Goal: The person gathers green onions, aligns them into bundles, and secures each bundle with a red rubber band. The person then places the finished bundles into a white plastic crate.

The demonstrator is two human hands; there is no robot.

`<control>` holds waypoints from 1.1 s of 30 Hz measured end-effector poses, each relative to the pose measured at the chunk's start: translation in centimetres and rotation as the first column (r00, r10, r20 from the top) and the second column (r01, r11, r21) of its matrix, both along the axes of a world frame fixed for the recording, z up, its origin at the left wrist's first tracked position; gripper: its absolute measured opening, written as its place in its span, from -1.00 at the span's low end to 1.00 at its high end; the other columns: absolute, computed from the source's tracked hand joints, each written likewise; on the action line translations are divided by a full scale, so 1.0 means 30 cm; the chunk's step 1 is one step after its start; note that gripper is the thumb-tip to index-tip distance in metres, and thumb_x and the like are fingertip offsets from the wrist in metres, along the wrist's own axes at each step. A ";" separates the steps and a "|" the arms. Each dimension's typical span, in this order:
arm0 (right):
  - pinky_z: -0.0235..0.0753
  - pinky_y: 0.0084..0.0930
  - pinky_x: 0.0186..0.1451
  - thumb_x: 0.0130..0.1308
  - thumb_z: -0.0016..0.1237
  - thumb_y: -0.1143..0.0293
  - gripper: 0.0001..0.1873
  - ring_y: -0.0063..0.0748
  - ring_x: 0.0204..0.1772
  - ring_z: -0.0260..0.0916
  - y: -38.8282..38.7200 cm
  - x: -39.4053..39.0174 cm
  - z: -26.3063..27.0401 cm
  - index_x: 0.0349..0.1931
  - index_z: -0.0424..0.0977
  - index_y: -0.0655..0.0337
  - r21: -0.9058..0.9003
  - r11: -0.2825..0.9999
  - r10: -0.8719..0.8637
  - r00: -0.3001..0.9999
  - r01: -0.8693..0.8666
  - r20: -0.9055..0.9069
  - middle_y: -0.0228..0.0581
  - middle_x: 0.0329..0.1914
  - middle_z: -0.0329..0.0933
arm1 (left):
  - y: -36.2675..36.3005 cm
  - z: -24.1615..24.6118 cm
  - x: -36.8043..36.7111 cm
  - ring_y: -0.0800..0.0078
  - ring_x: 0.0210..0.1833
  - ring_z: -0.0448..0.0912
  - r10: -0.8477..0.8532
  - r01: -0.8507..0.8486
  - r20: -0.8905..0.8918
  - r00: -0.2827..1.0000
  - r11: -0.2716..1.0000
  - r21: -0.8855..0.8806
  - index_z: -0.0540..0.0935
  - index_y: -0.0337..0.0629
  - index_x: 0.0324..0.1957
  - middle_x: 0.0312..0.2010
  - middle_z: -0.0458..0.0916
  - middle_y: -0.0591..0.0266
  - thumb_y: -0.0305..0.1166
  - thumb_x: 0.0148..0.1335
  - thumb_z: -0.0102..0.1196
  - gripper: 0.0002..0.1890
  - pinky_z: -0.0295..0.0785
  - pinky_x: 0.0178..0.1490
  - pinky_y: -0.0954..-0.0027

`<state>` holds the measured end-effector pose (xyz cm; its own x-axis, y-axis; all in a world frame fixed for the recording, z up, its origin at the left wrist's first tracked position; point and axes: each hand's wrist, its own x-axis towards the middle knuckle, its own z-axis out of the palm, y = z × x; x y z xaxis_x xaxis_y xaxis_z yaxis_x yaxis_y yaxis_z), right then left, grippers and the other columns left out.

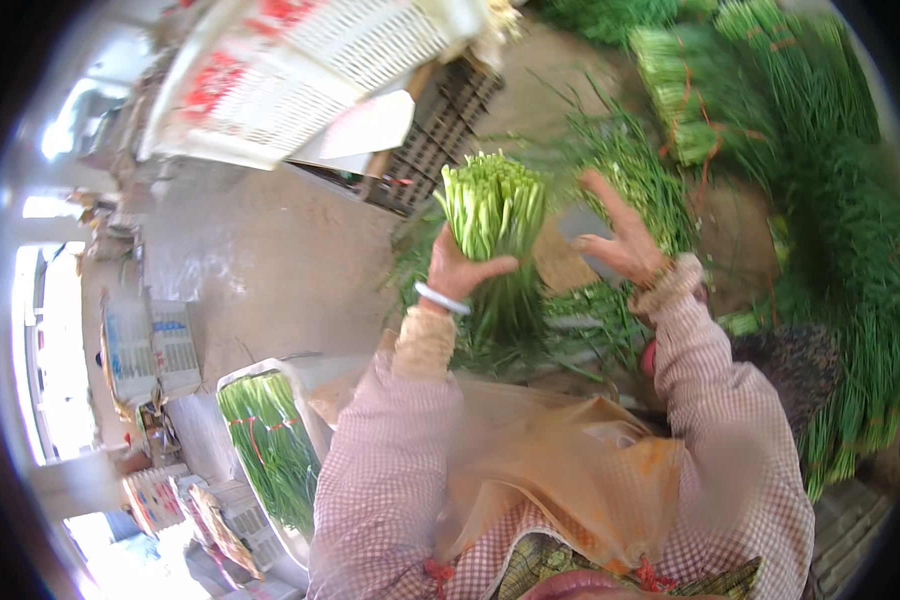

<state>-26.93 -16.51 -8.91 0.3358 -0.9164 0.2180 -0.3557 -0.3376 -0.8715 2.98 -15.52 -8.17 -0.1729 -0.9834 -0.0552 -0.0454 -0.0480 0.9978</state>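
Observation:
My left hand [459,264], with a pale bangle at the wrist, grips a thick bunch of green chives [491,206] from its left side. The bunch stands upright, pale cut ends up and level, dark leaves hanging down. My right hand [624,238] is to the right of the bunch, apart from it, with thumb and fingers spread and nothing in it. Loose chives [645,187] lie beyond and below that hand. A translucent orange-brown apron [562,465] covers my lap.
Tied chive bundles [664,97] with red string are heaped along the right. White slotted plastic crates [270,97] stand at upper left beside a dark crate [442,142]. A white crate [225,390] at lower left holds more tied chives [266,442]. Concrete floor [292,247] shows on the left.

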 end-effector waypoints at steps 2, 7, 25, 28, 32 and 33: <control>0.05 -0.27 0.57 0.14 0.09 0.37 -0.10 -0.10 0.57 0.07 -0.001 -0.022 0.216 0.47 -0.01 0.46 -0.176 0.975 -0.104 0.981 0.134 0.165 0.12 0.50 0.17 | 0.079 0.180 -0.027 0.22 0.18 0.56 -0.037 0.017 -0.170 0.985 0.993 -0.118 0.36 -0.39 0.28 0.15 0.57 -0.01 -0.45 -0.18 0.60 -0.06 0.47 0.29 0.16; 0.16 -0.35 0.47 0.25 0.03 0.36 -0.26 -0.21 0.44 0.19 0.247 0.275 0.460 0.41 0.11 0.43 -0.453 0.857 -0.063 0.923 0.245 0.380 0.03 0.37 0.30 | 0.241 0.344 -0.193 0.19 0.20 0.51 0.286 -0.365 -0.413 0.865 0.923 -0.124 0.32 -0.34 0.32 0.17 0.51 0.05 -0.40 -0.24 0.59 0.00 0.41 0.32 0.17; 0.44 -0.53 0.15 0.49 -0.10 0.36 -0.67 -0.49 0.05 0.47 0.360 0.183 0.553 0.10 0.48 0.40 -0.005 1.000 -0.003 0.787 0.007 0.617 -0.24 -0.05 0.59 | 0.382 0.283 -0.069 -0.22 0.24 0.47 -0.215 0.226 -0.781 0.587 0.969 -0.097 0.25 -0.22 0.43 0.26 0.43 -0.23 0.35 -0.02 0.26 0.11 0.34 0.34 -0.23; 0.50 -0.49 0.08 0.42 0.02 0.38 -0.74 -0.48 -0.04 0.53 0.273 0.160 0.686 0.00 0.55 0.35 -0.188 0.982 0.079 0.925 -0.008 0.371 -0.26 -0.10 0.63 | 0.424 0.320 -0.106 -0.21 0.14 0.54 -0.079 0.153 -0.846 0.527 0.988 0.003 0.31 -0.24 0.38 0.18 0.52 -0.19 0.33 0.15 0.10 -0.04 0.45 0.22 -0.23; 0.57 -0.49 -0.03 0.34 0.11 0.46 -0.87 -0.47 -0.15 0.57 0.208 0.199 0.725 -0.16 0.63 0.27 -0.447 0.884 0.209 0.971 -0.138 0.114 -0.29 -0.16 0.66 | 0.419 0.349 -0.124 -0.11 0.09 0.58 0.056 0.177 -0.902 0.427 0.973 0.144 0.34 -0.27 0.35 0.08 0.57 -0.22 0.22 0.26 0.07 -0.16 0.56 0.13 -0.06; 0.58 -0.49 -0.06 0.34 0.11 0.48 -0.90 -0.46 -0.17 0.58 0.204 0.213 0.714 -0.20 0.63 0.25 -0.376 0.922 0.175 0.966 -0.093 0.191 -0.29 -0.18 0.66 | 0.406 0.352 -0.121 -0.07 0.07 0.59 -0.064 0.223 -0.865 0.497 0.973 0.056 0.36 -0.30 0.32 0.05 0.58 -0.23 0.20 0.25 0.09 -0.17 0.58 0.12 -0.02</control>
<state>-20.53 -10.38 12.51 0.3564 -0.7107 0.6066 -0.1012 -0.6747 -0.7311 -0.65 -3.33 2.39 -0.3511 -0.9339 0.0672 0.8036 -0.2637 0.5335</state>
